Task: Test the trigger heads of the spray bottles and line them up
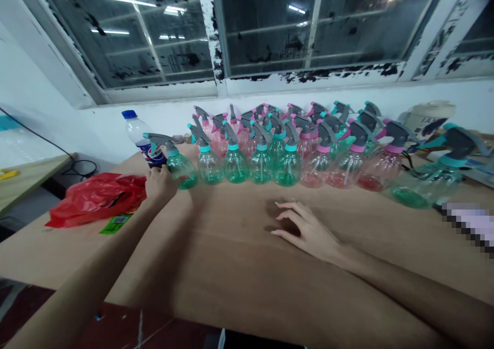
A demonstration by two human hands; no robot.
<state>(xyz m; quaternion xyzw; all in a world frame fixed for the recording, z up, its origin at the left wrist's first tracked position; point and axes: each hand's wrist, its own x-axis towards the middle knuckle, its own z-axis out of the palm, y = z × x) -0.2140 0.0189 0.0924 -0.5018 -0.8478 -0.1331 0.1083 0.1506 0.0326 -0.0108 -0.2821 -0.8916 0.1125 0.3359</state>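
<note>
My left hand reaches to the far left end of a row of spray bottles and is closed round a green spray bottle with a grey trigger head. That bottle stands at the end of the front row of green spray bottles. My right hand rests on the brown table in front of the row, fingers spread and slightly curled, holding nothing. Pink spray bottles fill the right part of the rows.
A clear drink bottle with a blue cap stands behind my left hand. A crumpled red plastic bag and a green label lie at the left. A larger green spray bottle stands at the right. A window runs along the wall behind.
</note>
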